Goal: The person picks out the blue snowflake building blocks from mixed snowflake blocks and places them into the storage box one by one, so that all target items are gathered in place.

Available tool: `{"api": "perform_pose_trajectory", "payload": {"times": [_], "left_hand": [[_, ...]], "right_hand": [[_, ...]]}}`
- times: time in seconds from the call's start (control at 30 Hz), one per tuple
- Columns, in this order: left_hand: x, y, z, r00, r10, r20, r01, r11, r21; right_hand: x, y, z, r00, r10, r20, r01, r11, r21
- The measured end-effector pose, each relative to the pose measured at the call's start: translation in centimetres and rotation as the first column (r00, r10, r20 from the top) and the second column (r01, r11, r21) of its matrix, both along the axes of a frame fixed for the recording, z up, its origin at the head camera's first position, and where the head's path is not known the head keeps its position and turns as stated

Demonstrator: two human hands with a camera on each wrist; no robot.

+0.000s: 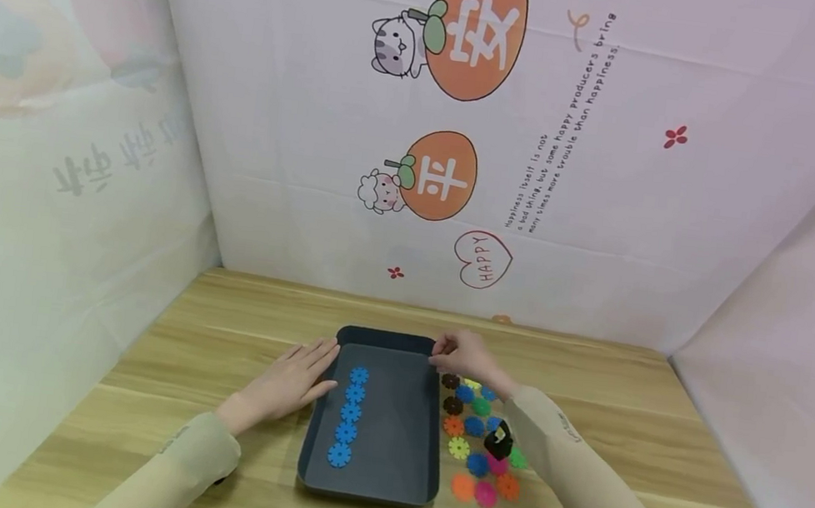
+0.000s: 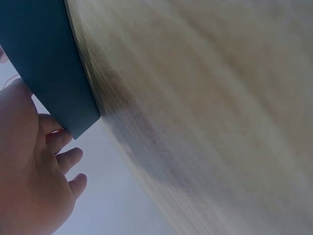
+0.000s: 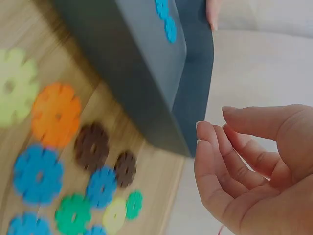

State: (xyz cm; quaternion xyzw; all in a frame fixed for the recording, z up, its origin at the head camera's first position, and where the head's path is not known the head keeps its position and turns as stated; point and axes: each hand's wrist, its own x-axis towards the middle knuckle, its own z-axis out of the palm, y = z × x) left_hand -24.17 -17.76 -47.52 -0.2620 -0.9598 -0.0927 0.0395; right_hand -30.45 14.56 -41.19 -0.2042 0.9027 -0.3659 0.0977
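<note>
While five blue discs (image 1: 351, 413) lie in one tray (image 1: 395, 429), left fingers (image 1: 321, 353) spread against it, right fingers (image 3: 205, 178) loosely curled

i saw 安 on the upper orange fruit (image 1: 477, 31) and 平 on the lower fruit (image 1: 441, 176), both printed on the back wall (image 1: 303, 108). the heart (image 1: 482, 259) there said "happy". black print (image 1: 561, 129) alongside read "happiness itself is not a bad thing, but some happy producers bring many times more trouble than happiness." left wall characters (image 1: 116, 158) and right sleeve lettering (image 1: 569, 427) were unreadable.
</note>
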Motion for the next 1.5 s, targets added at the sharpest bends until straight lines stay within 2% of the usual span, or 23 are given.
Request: {"api": "perform_pose_trajectory", "payload": {"times": [0.23, 0.6, 0.77, 1.03, 1.23, 1.5], "left_hand": [[-0.1, -0.2, 0.1, 1.000, 0.004, -0.006, -0.004, 1.000, 0.011], [-0.2, -0.2, 0.0, 1.000, 0.006, -0.010, -0.006, 1.000, -0.010], [-0.1, -0.2, 0.0, 1.000, 0.007, -0.007, -0.007, 1.000, -0.001], [-0.2, -0.1, 0.0, 1.000, 0.002, -0.002, -0.002, 1.000, -0.007], [-0.2, -0.1, -0.1, 1.000, 0.007, -0.001, -0.007, 1.000, -0.005], [-0.1, -0.1, -0.2, 1.000, 0.004, 0.000, -0.004, 1.000, -0.005]], "right_hand": [[0.2, 3.6, 0.0, 0.999, -0.039, -0.001, 0.039, 0.999, 0.017], [-0.2, 7.4, -1.5, 0.995, -0.101, -0.011, 0.102, 0.991, 0.085], [-0.1, 8.6, -2.3, 0.995, -0.104, -0.009, 0.104, 0.990, 0.092], [0.3, 9.8, -3.3, 0.994, -0.108, -0.010, 0.108, 0.984, 0.143], [0.3, 9.8, -3.4, 0.993, -0.120, 0.016, 0.115, 0.977, 0.178], [0.5, 9.5, -3.6, 0.992, -0.128, 0.022, 0.122, 0.978, 0.170]]}}
